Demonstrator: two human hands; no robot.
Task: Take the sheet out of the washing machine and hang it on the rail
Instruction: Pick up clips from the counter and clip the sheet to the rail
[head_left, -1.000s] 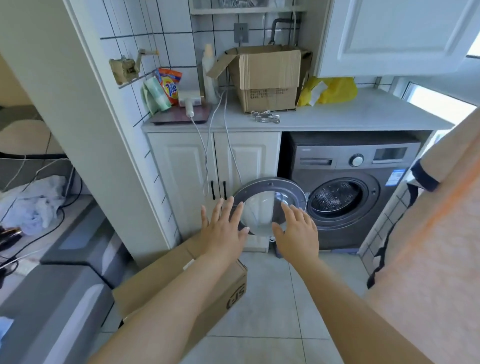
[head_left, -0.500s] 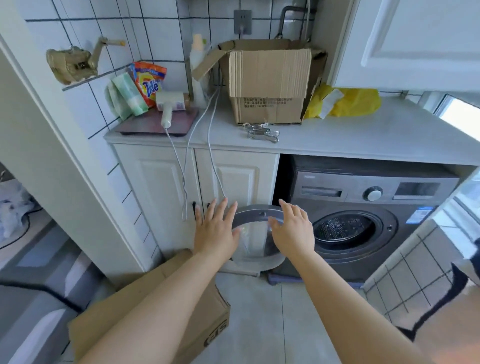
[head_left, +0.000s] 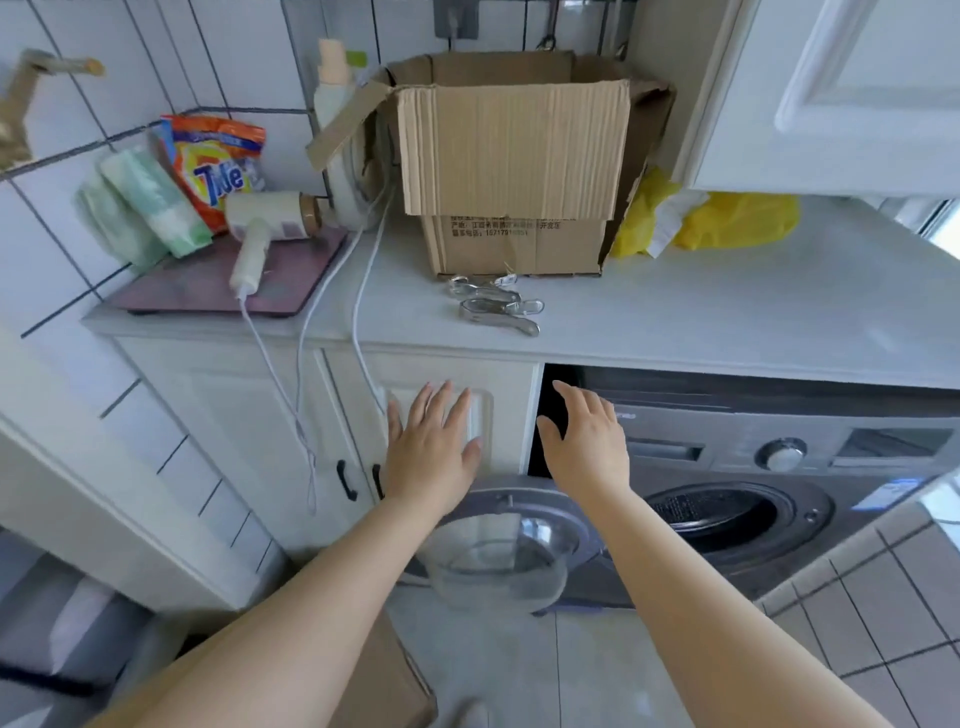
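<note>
The tiled laundry corner holds the washing machine (head_left: 753, 499) at 4 o'clock, its door (head_left: 498, 551) swung wide for access. No sheet shows in the drum. Your left hand (head_left: 434, 457) and right hand (head_left: 587, 447) reach forward, fingers spread, holding nothing.

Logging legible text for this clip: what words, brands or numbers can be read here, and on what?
"Tide": on the orange detergent bag leaning on the tiled wall.
Printed lines on the cardboard box front: characters and a number string, too blurred to read.
Brand mark on the washing machine panel by the right hand: too small to read.
Blue sticker on the machine front: unreadable.
</note>
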